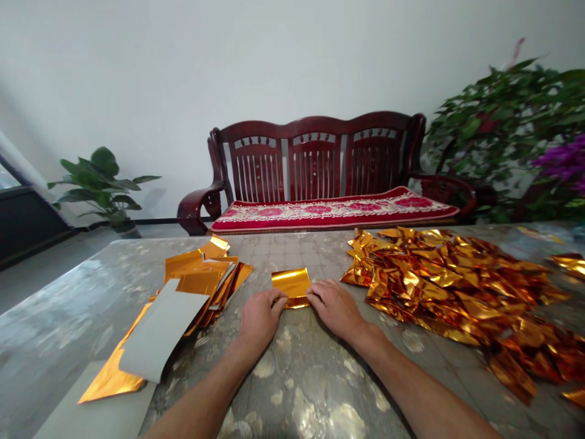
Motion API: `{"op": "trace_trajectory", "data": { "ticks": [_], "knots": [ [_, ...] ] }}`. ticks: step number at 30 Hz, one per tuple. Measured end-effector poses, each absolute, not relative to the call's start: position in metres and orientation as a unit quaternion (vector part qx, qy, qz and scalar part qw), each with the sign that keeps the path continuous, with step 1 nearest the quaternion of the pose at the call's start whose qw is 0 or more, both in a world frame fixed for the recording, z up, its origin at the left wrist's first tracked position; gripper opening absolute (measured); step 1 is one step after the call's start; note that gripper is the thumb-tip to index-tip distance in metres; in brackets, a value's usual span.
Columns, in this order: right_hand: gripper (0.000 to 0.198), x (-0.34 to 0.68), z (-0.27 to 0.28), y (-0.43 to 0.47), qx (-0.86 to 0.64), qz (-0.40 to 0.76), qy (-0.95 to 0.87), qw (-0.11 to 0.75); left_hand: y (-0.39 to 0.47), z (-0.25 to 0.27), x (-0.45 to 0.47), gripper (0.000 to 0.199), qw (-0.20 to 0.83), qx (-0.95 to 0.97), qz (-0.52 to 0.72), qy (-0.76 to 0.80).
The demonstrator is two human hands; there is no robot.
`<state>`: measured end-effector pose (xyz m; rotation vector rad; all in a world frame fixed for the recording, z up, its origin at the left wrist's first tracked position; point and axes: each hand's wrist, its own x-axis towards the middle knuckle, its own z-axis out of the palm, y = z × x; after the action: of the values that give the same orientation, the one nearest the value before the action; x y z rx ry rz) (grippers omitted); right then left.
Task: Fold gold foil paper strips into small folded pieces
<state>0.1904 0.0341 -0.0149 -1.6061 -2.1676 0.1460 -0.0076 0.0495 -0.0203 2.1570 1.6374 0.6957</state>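
A small sheet of gold foil paper (292, 283) lies on the table in front of me, its near edge folded up in a narrow strip. My left hand (261, 314) pinches the near left corner between thumb and fingers. At the near right corner, my right hand (334, 306) closes on the same sheet. Left of my hands is a loose stack of flat gold foil sheets (198, 283), with a grey-backed sheet (159, 332) on its near side. To the right spreads a big heap of folded gold foil pieces (448, 280).
The table (301, 372) has a stone-and-shell patterned top. Beyond its far edge stands a dark red wooden bench (315, 161) with a red floral seat cover (338, 209). A potted plant (107, 186) is at the left, a leafy plant (507, 128) at the right. Clear plastic (534, 241) lies far right.
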Motion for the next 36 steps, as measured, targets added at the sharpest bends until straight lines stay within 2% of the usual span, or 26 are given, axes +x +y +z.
{"op": "trace_trajectory", "data": {
  "ticks": [3,13,23,31,36],
  "knots": [
    [0.023,0.19,-0.016,0.034,-0.592,0.04,-0.778,0.207,0.049,-0.021,-0.007,0.021,0.17,0.759,0.243,0.58],
    [0.014,0.186,-0.02,0.036,-0.599,0.013,-0.778,0.188,0.05,-0.02,-0.006,0.017,0.173,0.751,0.243,0.588],
    [0.006,0.185,-0.024,0.037,-0.603,0.002,-0.771,0.204,0.049,-0.023,-0.004,0.005,0.136,0.766,0.234,0.583],
    [0.006,0.182,-0.018,0.037,-0.609,-0.01,-0.772,0.179,0.045,-0.02,-0.002,0.007,0.104,0.787,0.214,0.569],
    [0.006,0.183,-0.019,0.039,-0.637,-0.006,-0.749,0.184,0.038,-0.016,-0.001,0.019,0.051,0.828,0.217,0.515]
  ]
}}
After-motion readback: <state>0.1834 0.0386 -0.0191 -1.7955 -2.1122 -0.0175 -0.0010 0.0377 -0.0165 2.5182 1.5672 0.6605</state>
